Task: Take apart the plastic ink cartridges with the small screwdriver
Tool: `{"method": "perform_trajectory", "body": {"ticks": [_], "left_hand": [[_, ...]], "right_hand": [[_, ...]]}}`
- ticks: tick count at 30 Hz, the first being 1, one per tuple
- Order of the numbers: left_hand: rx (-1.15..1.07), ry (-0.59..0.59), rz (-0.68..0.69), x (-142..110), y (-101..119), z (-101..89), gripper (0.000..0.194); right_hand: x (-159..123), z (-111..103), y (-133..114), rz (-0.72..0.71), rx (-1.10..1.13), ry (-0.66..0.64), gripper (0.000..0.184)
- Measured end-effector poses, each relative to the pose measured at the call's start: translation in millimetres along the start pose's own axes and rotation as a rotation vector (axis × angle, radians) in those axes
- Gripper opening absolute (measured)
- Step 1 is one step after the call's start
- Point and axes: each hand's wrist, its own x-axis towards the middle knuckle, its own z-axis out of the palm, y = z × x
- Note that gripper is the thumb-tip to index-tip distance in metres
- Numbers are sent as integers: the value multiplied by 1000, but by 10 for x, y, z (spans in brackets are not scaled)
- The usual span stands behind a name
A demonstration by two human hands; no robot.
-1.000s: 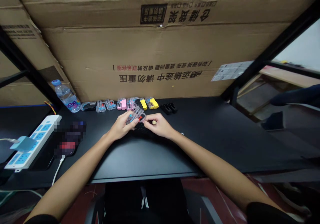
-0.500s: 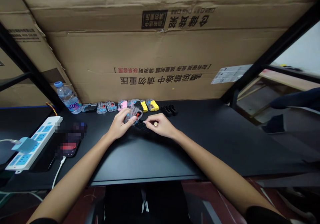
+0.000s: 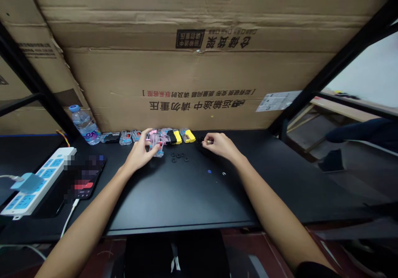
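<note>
My left hand (image 3: 138,153) is closed around a clear plastic case (image 3: 158,148) with blue and red parts inside, held just above the black tabletop. To the right, my right hand (image 3: 222,145) is pinched, with a small gold-ended tool (image 3: 209,141) showing at its fingers; most of the tool is hidden. Its fingertips are at a cluster of black plastic parts (image 3: 199,143) by the back of the table. Several small black rings (image 3: 178,155) lie between the hands. Nearer to me are a blue disc (image 3: 209,171) and a small white C-shaped piece (image 3: 224,173).
Along the cardboard wall (image 3: 199,71) stands a row of similar clear cases, one with a yellow part (image 3: 189,136). A water bottle (image 3: 85,125) is at the back left. A power strip (image 3: 39,182) and a phone (image 3: 90,178) with a white cable lie on the left.
My hands have moved apart. The left drew back leftward with the clear case; the right went to the black parts at the back. Black rings and small pieces now show on the table.
</note>
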Motion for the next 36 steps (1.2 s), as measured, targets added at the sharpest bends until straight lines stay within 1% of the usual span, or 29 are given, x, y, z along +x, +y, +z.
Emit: {"method": "perform_trajectory", "body": {"ticks": [2, 6, 9, 11, 14, 16, 17, 19, 21, 23, 24, 26, 28, 29, 32, 34, 36], "left_hand": [[143, -73, 13, -9, 37, -77, 74], [368, -140, -10, -9, 89, -199, 63], [452, -175, -51, 1, 95, -255, 57], [505, -192, -86, 10, 82, -275, 57], [604, -218, -119, 23, 45, -271, 57], [672, -244, -121, 24, 23, -251, 56], [698, -261, -119, 21, 15, -241, 56], [732, -292, -121, 13, -1, -229, 56], [750, -311, -131, 7, -23, -229, 55], [755, -301, -122, 8, -54, -230, 53], [751, -282, -103, 11, -68, -225, 52], [735, -218, -46, 17, -80, -200, 46], [703, -164, 7, 17, -60, -157, 36], [678, -165, 26, 14, -39, -134, 31], [652, -267, 26, -6, 38, -99, 25], [659, -301, -13, -16, 72, -116, 23], [671, -301, -54, -16, 79, -156, 22]], "right_hand": [[11, 16, 13, 48, -52, -31, 13], [48, 71, 24, 122, -62, -22, 12], [83, 118, 44, 155, -29, 35, 19], [107, 126, 97, 148, -18, 95, 26], [127, 71, 241, 111, -44, 183, 32], [119, 4, 340, 80, -75, 214, 35], [108, -29, 377, 67, -87, 206, 39], [79, -81, 408, 55, -93, 133, 53], [44, -111, 378, 62, -100, 30, 69], [8, -132, 295, 79, -139, -24, 76], [-10, -143, 240, 85, -169, -24, 74], [-43, -169, 124, 81, -230, -2, 66], [-70, -188, 23, 56, -278, -29, 58], [-79, -190, -15, 48, -303, -66, 56], [-82, -155, -62, 63, -372, -185, 55], [-68, -113, -52, 77, -391, -213, 54], [-49, -76, -32, 81, -390, -203, 53]]}}
